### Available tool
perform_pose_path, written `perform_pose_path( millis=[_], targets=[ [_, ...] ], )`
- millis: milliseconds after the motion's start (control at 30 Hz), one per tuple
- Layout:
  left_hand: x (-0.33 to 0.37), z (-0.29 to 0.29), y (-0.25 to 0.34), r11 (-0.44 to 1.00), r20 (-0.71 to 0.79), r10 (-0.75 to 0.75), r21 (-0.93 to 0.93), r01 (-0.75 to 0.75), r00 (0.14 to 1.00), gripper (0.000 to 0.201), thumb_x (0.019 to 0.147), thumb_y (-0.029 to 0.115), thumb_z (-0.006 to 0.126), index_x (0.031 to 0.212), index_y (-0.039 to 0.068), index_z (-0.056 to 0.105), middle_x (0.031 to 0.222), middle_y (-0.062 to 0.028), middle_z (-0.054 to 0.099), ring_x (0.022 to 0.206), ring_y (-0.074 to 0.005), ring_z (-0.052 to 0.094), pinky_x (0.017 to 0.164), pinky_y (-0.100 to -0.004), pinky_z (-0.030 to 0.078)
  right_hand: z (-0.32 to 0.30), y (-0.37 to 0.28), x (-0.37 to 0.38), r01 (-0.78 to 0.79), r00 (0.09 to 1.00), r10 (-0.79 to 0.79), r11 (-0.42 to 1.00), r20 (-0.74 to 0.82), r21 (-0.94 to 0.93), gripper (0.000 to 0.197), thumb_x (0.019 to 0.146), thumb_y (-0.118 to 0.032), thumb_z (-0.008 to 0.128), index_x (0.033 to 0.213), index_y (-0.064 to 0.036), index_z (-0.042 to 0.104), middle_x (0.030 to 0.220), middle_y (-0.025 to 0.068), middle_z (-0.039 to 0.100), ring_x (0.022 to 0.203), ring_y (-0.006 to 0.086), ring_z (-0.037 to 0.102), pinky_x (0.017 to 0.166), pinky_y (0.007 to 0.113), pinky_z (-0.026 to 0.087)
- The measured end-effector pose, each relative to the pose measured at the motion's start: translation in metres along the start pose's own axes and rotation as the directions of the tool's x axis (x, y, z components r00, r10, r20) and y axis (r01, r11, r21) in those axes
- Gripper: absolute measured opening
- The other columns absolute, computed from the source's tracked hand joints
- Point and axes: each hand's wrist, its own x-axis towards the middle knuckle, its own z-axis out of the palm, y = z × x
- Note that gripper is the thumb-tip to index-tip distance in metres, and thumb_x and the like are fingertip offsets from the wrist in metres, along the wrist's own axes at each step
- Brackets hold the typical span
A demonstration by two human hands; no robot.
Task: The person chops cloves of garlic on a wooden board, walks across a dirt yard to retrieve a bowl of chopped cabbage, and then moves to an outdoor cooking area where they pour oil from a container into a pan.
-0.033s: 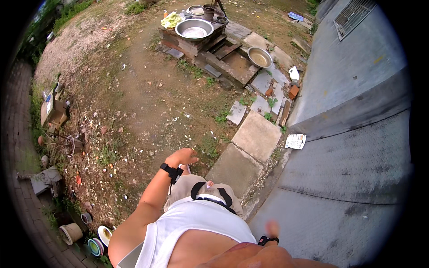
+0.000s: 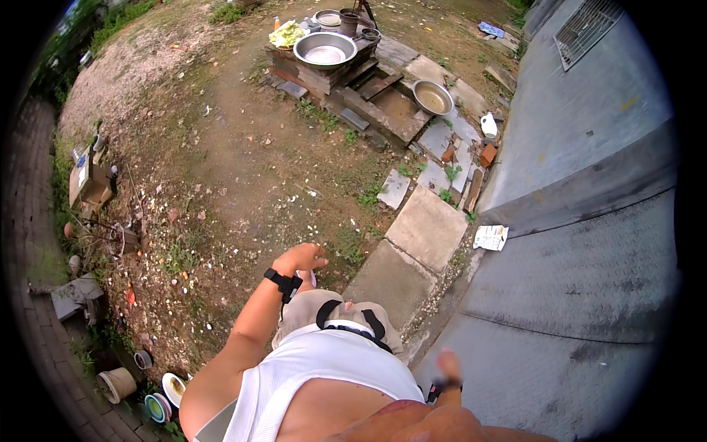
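My left hand point(image 2: 302, 258) hangs in front of me at the centre, above the dirt ground, its fingers loosely stretched and nothing in them. Around its wrist is a black strap point(image 2: 283, 284). Low on the right, beside the grey metal sheeting, my right hand point(image 2: 448, 364) is smeared by motion, so its fingers do not show clearly. A black band point(image 2: 445, 384) circles that wrist too. Closest to the left hand are the ground and the concrete slabs point(image 2: 390, 283); neither hand touches any object.
Ahead, a low brick-and-stone stand point(image 2: 302, 72) bears a wide metal basin point(image 2: 325, 50) and leafy greens point(image 2: 286, 34). Another basin point(image 2: 433, 98) sits to its right. Along the grey wall point(image 2: 574, 147) lie a white jug point(image 2: 488, 125), bricks and a white packet point(image 2: 491, 237). Pots and a cardboard box point(image 2: 90, 180) line the left.
My right hand has swung slightly forward from beside my body. The stand, basins and slabs sit a little farther right in the view. My left hand has hardly moved.
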Motion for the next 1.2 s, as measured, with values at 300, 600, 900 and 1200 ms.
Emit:
perform_pose_path(
  millis=[300, 600, 900, 1200],
  targets=[
    [0.02, -0.184, -0.19, 0.967, -0.304, -0.178, -0.231, 0.109, 0.936, 0.051, 0.088, 0.036, 0.067, 0.125, 0.002, 0.061, 0.114, -0.0232, 0.066, 0.108, -0.0334, 0.064, 0.091, -0.0397, 0.051, 0.498, -0.392, 0.146, 0.581, 0.765, -0.361, 0.745, 0.533, -0.329, 0.025, 0.089, -0.014, 0.063, 0.113, -0.0079, 0.064, 0.081, -0.0001, 0.064, 0.072, 0.0096, 0.06, 0.065, 0.027, 0.05],
    [0.045, -0.349, -0.36, 0.882, -0.318, -0.399, -0.39, 0.265, 0.86, 0.054, 0.092, 0.034, 0.064, 0.131, -0.003, 0.055, 0.118, -0.0199, 0.066, 0.108, -0.0265, 0.064, 0.091, -0.0363, 0.051, 0.775, -0.574, 0.137, 0.582, 0.653, 0.012, 0.632, 0.758, -0.511, 0.042, 0.092, -0.027, 0.063, 0.131, -0.0143, 0.055, 0.108, 0.0026, 0.065, 0.094, 0.014, 0.064, 0.076, 0.032, 0.052],
    [0.146, -0.567, -0.536, 0.803, -0.365, -0.522, -0.516, 0.299, 0.771, 0.055, 0.092, 0.032, 0.066, 0.132, -0.004, 0.053, 0.121, -0.0165, 0.065, 0.109, -0.0234, 0.063, 0.093, -0.0346, 0.05, 1.072, -0.758, 0.209, 0.534, 0.692, -0.019, 0.687, 0.722, -0.493, 0.056, 0.089, -0.027, 0.066, 0.139, -0.0124, 0.046, 0.106, 0.0055, 0.062, 0.094, 0.0174, 0.064, 0.071, 0.035, 0.053],
    [0.236, -0.794, -0.684, 0.753, -0.272, -0.468, -0.62, 0.218, 0.841, 0.053, 0.094, 0.03, 0.065, 0.134, -0.003, 0.052, 0.125, -0.0129, 0.062, 0.112, -0.0205, 0.06, 0.096, -0.0337, 0.047, 1.335, -0.921, 0.253, 0.391, 0.634, 0.025, 0.852, 0.773, -0.348, 0.07, 0.092, -0.03, 0.063, 0.15, -0.0084, 0.029, 0.136, 0.0129, 0.052, 0.119, 0.0252, 0.056, 0.09, 0.04, 0.052]
  ],
)
